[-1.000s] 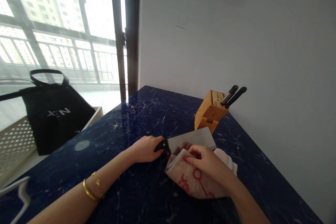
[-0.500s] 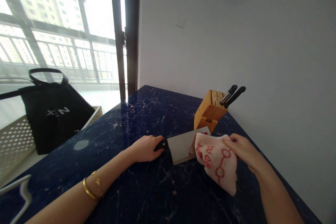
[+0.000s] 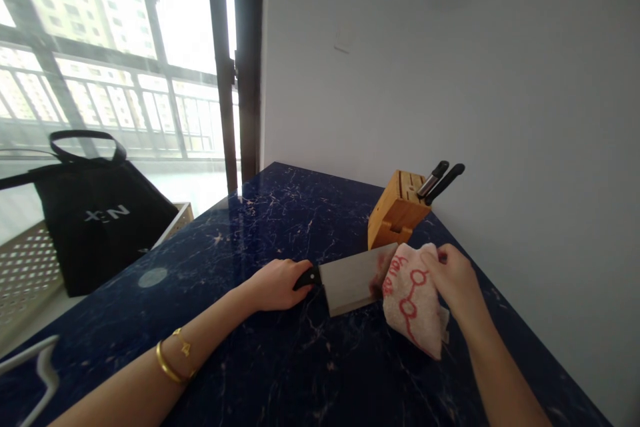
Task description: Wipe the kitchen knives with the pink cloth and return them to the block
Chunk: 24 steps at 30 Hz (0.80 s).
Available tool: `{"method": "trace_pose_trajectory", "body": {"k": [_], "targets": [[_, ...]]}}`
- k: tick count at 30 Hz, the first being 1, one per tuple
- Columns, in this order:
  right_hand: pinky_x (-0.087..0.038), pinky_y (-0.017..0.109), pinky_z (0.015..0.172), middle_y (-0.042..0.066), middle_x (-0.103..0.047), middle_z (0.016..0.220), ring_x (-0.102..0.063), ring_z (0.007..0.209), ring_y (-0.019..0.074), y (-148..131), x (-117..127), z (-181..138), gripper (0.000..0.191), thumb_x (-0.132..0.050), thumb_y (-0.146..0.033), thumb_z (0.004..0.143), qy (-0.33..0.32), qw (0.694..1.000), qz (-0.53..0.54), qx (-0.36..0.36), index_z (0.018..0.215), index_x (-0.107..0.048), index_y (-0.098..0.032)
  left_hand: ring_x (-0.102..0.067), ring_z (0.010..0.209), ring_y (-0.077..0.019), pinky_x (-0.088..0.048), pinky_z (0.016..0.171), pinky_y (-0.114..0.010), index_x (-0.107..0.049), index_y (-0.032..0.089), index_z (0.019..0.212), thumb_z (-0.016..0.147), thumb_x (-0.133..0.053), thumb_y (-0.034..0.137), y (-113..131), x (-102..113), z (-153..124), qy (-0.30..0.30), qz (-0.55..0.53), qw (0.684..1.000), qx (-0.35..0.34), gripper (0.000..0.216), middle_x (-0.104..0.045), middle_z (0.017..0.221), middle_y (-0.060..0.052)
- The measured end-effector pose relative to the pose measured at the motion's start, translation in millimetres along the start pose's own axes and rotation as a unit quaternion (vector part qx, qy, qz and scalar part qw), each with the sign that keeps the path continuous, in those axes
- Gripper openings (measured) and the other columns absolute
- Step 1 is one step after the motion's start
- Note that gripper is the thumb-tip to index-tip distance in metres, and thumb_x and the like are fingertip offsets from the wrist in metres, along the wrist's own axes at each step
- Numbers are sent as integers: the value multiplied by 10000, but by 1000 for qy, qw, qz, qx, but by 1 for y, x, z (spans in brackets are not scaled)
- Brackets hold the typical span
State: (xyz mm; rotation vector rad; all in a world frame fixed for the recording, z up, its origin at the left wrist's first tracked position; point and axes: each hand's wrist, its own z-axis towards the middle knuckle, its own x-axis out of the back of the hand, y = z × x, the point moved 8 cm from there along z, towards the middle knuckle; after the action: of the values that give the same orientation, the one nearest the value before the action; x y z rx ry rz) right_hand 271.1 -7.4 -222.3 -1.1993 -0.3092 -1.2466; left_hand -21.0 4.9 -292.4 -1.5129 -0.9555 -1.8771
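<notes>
My left hand point(image 3: 283, 283) is wrapped round the black handle of a cleaver point(image 3: 350, 281), whose broad steel blade points to the right above the dark blue table. At the blade's far end hangs a pale pink cloth point(image 3: 413, 307) with red lettering and circles. My right hand point(image 3: 453, 273) pinches this cloth by its upper right corner. The cloth hides the blade's tip, and its reflection shows on the steel. Just behind the blade stands a wooden knife block point(image 3: 397, 210) with two black-handled knives in its slots.
The blue marbled table point(image 3: 280, 213) meets a grey wall point(image 3: 425, 80) on its right. To the left, a black bag point(image 3: 100, 227) rests by a perforated beige basket point(image 3: 30, 273). A white curved bar point(image 3: 45, 363) shows at the lower left. Windows are behind the bag.
My right hand has shifted the cloth slightly, uncovering more of the blade's middle and bunching over its tip. My left hand and the cleaver have stayed almost still.
</notes>
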Motion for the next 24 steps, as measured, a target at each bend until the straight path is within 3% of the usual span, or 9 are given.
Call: {"method": "trace_pose_trajectory", "body": {"k": [3,7,12,18,24], "targets": [[-351,269,513,34,-572,592,-509,558,170,-10,-8,-9,268,-445,-452,724,-14,998,60,5,623,-478,-206,-640,700,-217,-430,575,-271,-525,219,991,813,-424,369,0,1,0,2,4,1000,0,254,-663,783,-46],[-424,275,598,56,-640,719,-582,672,187,-33,-32,-23,268,-479,-443,748,-89,979,182,34,747,-545,-183,-641,700,-215,-435,580,-268,-529,216,996,807,-432,360,1,3,0,0,1,1000,4,256,-663,778,-47],[-445,298,714,74,-665,836,-601,774,196,-71,-64,-44,259,-519,-378,756,-173,949,247,90,839,-620,-154,-638,683,-215,-432,568,-269,-531,218,988,808,-429,365,1,3,-1,3,-1,1000,0,254,-663,770,-47],[-426,275,609,57,-666,722,-594,673,183,-97,-89,-68,250,-516,-357,765,-230,939,232,108,775,-650,-146,-638,679,-224,-430,565,-278,-525,218,968,820,-409,385,0,1,-1,11,3,1000,-6,251,-661,771,-49],[-382,254,561,45,-659,676,-583,643,174,-124,-103,-82,298,-466,-401,808,-232,946,139,181,755,-663,-184,-639,687,-239,-433,566,-291,-515,202,916,822,-403,387,0,2,-1,22,19,1000,-11,236,-662,772,-60]]}}
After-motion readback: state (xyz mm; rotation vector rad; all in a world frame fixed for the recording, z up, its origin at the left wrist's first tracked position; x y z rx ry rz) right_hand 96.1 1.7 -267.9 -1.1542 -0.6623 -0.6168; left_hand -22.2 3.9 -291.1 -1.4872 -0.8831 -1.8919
